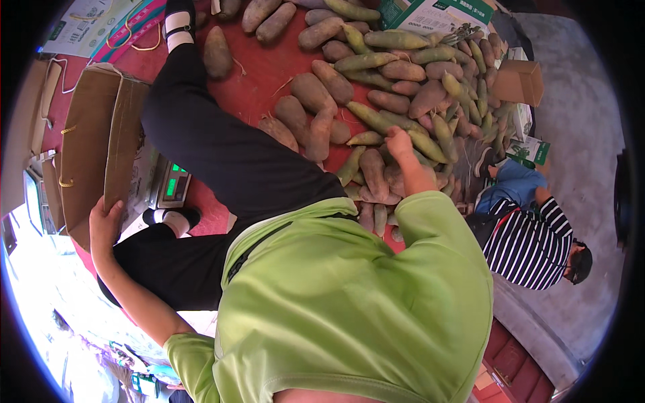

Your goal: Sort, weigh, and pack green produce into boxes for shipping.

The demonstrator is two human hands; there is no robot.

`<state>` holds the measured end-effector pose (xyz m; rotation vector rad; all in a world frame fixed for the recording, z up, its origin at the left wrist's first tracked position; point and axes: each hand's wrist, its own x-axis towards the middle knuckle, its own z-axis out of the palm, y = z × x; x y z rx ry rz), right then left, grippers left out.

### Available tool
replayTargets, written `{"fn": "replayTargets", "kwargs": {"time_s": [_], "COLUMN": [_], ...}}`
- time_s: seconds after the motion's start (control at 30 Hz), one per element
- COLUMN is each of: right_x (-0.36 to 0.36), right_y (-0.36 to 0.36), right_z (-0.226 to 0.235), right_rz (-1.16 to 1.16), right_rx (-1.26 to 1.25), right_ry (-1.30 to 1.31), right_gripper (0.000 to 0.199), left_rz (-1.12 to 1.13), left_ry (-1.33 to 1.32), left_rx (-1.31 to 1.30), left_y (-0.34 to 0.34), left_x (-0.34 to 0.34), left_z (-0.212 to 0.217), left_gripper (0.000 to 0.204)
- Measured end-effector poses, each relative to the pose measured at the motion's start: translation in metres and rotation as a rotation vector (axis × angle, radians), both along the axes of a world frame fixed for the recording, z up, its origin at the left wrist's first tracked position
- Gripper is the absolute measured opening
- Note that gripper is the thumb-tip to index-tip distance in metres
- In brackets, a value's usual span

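My left hand (106, 225) is closed on the lower edge of an open cardboard box (91, 144) with yellow rope handles, standing at the left. My right hand (399, 144) reaches into a big heap of root vegetables, its fingers closed at the end of a long green radish (368, 117). Part of the grip is hidden by the hand itself. More green radishes (396, 39) lie around it, mixed with thick reddish-brown roots (410, 70). Several larger reddish-brown roots (312, 94) lie on the red ground cloth (259, 60) left of the heap.
A scale (173, 185) with lit green digits stands beside the box, by my foot (173, 218). My bent leg (228, 148) crosses the middle. Green-and-white cartons (437, 17) stand behind the heap. At the right a person in a striped shirt (527, 245) bends near the heap's edge.
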<state>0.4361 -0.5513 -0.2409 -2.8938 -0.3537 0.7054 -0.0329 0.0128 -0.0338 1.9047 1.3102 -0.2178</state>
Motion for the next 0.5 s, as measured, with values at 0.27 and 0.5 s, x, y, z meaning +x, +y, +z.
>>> {"fn": "replayTargets", "kwargs": {"time_s": [0.27, 0.5], "right_x": [-0.005, 0.005], "right_y": [-0.022, -0.010], "right_z": [0.054, 0.053], "right_rz": [-0.017, -0.021], "right_rx": [-0.513, -0.662], "right_ry": [0.042, 0.152], "right_gripper": [0.047, 0.057], "left_rz": [-0.010, -0.062], "left_ry": [0.055, 0.156], "left_rx": [0.009, 0.064], "left_y": [-0.005, -0.001], "left_x": [0.005, -0.001], "left_z": [0.008, 0.004], "left_gripper": [0.029, 0.028]}}
